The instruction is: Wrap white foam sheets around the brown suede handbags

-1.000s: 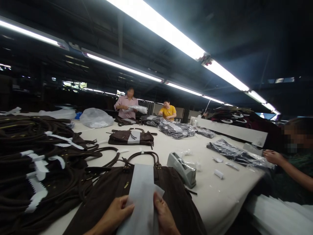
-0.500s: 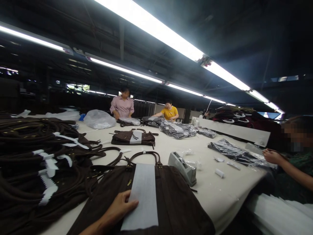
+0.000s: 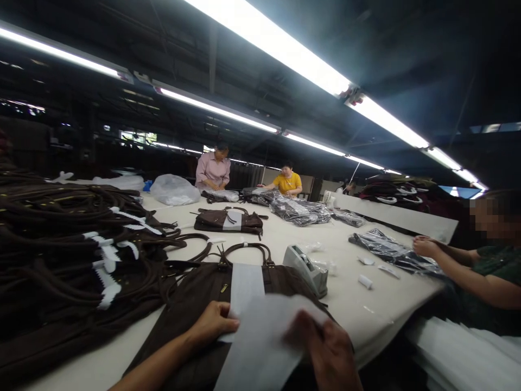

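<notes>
A dark brown bag lies flat before me, its looped handles pointing away. A white paper strip runs down the bag from between the handles. My left hand pinches the strip's left edge, thumb on top. A second white sheet overlaps the strip's lower part, held in my right hand, which is blurred by motion. Just beyond the bag's right corner stands a grey tape dispenser.
Brown bags with white-wrapped handles are piled at left. Another brown bag lies farther off. Plastic-wrapped bags and a white roll are on the table. Two people stand beyond; a person's hands are at right.
My right hand has come into view with a second white sheet over the strip. The view has shifted slightly. The right-hand person's hands have moved left over the plastic-wrapped bag.
</notes>
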`<state>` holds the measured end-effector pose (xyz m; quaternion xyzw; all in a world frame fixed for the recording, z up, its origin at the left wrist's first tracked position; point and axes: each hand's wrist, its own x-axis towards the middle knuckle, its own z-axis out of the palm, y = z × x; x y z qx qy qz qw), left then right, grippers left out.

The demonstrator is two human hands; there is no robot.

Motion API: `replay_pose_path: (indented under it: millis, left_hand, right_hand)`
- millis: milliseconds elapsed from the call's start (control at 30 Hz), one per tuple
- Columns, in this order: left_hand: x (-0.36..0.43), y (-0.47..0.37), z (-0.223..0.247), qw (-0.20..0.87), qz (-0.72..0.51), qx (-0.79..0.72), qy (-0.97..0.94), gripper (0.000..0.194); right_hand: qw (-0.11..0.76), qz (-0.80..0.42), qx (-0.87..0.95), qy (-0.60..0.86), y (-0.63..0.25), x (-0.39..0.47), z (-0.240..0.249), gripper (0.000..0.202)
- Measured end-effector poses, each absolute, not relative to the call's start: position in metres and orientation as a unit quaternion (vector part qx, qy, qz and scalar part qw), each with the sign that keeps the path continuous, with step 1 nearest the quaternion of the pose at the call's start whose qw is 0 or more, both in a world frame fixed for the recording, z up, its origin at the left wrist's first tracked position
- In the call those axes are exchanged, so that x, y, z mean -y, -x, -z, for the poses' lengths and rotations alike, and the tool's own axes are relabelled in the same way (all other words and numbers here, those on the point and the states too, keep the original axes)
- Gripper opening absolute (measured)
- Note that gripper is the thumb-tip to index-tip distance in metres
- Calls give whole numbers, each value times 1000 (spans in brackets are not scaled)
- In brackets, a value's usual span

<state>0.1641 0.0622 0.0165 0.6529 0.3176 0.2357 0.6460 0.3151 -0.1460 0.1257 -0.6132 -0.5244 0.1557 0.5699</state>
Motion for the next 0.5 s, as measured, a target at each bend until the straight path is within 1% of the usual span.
replay_pose_path:
  millis: [33,67,133,233,300,400,500]
  left_hand:
    - [-60,-164,-17,645,-231,-319,-655,36]
    - [-58,-165,-18,643,-228,-320,-657,35]
    - [-55,-165,-21,640,-222,-320,-662,32]
    - [-54,-164,-26,638,-219,-310,-670,30]
    - [-54,-163,-29,639,-222,-302,-671,29]
    - [-55,-165,-24,642,-230,-314,-661,28]
    - [-57,-169,-10,642,-223,-354,-643,26]
  right_hand:
    - [563,-123,499,647,-325,122,-134,48]
    - [535,-108,505,668,-334,97,-140,49]
    - [453,-95,530,710,-346,48,-145,45]
    - [332,-82,544,767,-352,-10,-137,37]
    - [280,-60,553,783,-349,-32,-120,35]
    - [225,-25,568,792,-343,-43,-82,32]
    - [219,-25,549,807,-341,-37,-42,34]
